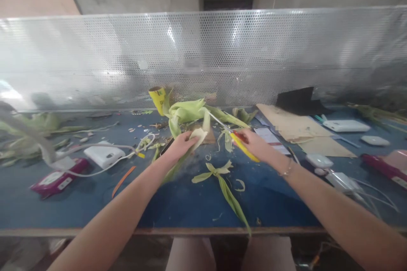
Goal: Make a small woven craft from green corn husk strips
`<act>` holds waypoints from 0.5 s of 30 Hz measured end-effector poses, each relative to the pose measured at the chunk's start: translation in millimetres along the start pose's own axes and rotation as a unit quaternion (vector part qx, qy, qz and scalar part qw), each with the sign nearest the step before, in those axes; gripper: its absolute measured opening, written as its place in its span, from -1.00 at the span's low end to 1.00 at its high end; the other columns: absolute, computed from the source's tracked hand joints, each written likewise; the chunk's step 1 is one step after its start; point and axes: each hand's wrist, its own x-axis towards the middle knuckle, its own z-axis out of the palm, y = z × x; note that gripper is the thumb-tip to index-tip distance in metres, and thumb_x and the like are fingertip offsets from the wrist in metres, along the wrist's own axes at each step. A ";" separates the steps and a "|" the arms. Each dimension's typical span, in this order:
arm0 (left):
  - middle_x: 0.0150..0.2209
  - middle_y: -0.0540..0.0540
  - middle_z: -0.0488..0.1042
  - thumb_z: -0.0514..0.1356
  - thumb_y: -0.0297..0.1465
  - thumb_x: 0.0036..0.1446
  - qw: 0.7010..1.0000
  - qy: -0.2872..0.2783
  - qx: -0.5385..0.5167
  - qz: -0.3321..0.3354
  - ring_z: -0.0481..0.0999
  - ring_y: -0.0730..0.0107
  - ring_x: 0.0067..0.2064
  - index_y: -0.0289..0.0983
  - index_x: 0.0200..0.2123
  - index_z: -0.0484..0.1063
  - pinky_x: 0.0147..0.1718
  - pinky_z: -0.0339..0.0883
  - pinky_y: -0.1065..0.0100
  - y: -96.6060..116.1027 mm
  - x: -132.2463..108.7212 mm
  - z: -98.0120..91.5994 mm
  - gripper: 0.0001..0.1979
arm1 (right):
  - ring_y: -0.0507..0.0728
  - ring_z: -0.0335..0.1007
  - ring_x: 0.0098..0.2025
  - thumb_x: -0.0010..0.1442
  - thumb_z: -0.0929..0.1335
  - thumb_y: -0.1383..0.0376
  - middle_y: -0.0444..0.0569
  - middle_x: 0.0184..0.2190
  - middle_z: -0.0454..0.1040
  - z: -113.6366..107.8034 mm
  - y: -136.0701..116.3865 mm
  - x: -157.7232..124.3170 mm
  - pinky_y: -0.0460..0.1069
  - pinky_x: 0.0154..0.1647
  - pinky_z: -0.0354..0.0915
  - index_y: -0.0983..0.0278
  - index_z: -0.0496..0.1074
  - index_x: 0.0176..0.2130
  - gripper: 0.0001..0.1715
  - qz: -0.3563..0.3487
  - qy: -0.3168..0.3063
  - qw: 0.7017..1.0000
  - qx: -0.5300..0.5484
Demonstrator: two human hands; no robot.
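My left hand [182,145] is closed on a pale green corn husk [199,134], with its cream end sticking up past my fingers. In my right hand [254,142] is a pair of scissors [244,149] with yellow and red handles. Their blades point up and left, towards a bundle of green husks [187,111] just beyond both hands. Whether the blades touch a husk I cannot tell. Nearer to me, a knotted husk piece [217,172] lies on the blue table [178,211], its long tail reaching the front edge.
A yellow roll [157,98] stands behind the husks. On the left are a white device [104,154], a cable and a purple tissue pack [60,177]. Cardboard [286,120], a black sheet [302,100] and white cases [319,160] lie right. A perforated metal screen [127,57] closes off the back.
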 end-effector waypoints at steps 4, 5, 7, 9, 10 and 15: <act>-0.52 0.02 0.40 0.22 -0.20 0.03 0.996 0.030 -0.078 -0.025 0.39 0.46 -0.60 -0.29 -0.23 0.39 -0.57 0.32 0.39 -8.4 5.6 -0.5 -0.70 | 0.21 0.47 -0.17 0.20 0.25 0.07 0.15 -0.17 0.50 21.7 0.5 -6.1 0.03 -0.21 0.32 0.32 0.25 -0.11 -0.60 -0.031 -0.051 0.998 0.004; -0.48 -0.01 0.43 0.22 -0.23 0.03 0.994 0.034 -0.093 -0.039 0.43 0.44 -0.56 -0.28 -0.22 0.39 -0.54 0.35 0.38 -9.2 6.4 0.5 -0.71 | 0.23 0.47 -0.12 0.21 0.24 0.09 0.18 -0.13 0.49 22.1 4.7 -7.8 0.03 -0.18 0.32 0.31 0.23 -0.08 -0.60 -0.024 -0.049 0.998 -0.015; -0.36 -0.08 0.49 0.24 -0.27 0.02 0.989 0.029 -0.124 -0.069 0.51 0.36 -0.45 -0.28 -0.20 0.39 -0.46 0.42 0.35 -10.3 7.9 3.7 -0.71 | 0.31 0.44 -0.06 0.21 0.24 0.13 0.28 -0.12 0.47 18.5 16.4 -10.6 0.07 -0.17 0.31 0.34 0.22 -0.07 -0.61 0.015 -0.023 0.996 -0.086; -0.23 -0.13 0.52 0.25 -0.29 0.01 0.985 0.008 -0.151 -0.084 0.55 0.28 -0.30 -0.27 -0.17 0.39 -0.35 0.45 0.31 -12.5 9.6 7.7 -0.70 | 0.39 0.46 -0.12 0.19 0.24 0.11 0.35 -0.20 0.48 12.9 29.2 -12.3 0.10 -0.24 0.30 0.36 0.23 -0.12 -0.61 0.074 -0.016 0.985 -0.153; -0.19 -0.15 0.52 0.25 -0.29 0.01 0.984 -0.002 -0.156 -0.084 0.55 0.25 -0.23 -0.28 -0.15 0.40 -0.29 0.45 0.30 -14.4 10.8 9.3 -0.68 | 0.42 0.47 -0.16 0.18 0.24 0.08 0.36 -0.25 0.49 10.7 34.9 -12.6 0.11 -0.29 0.29 0.37 0.24 -0.15 -0.60 0.101 -0.017 0.979 -0.175; -0.11 -0.16 0.53 0.28 -0.25 -0.04 0.990 0.013 -0.125 -0.061 0.51 0.20 -0.09 -0.28 -0.10 0.44 -0.13 0.38 0.30 -25.1 19.1 10.4 -0.59 | 0.32 0.49 -0.24 0.20 0.21 0.04 0.22 -0.26 0.51 10.7 44.3 -13.1 0.07 -0.33 0.30 0.30 0.19 -0.13 -0.60 0.125 -0.022 0.988 -0.091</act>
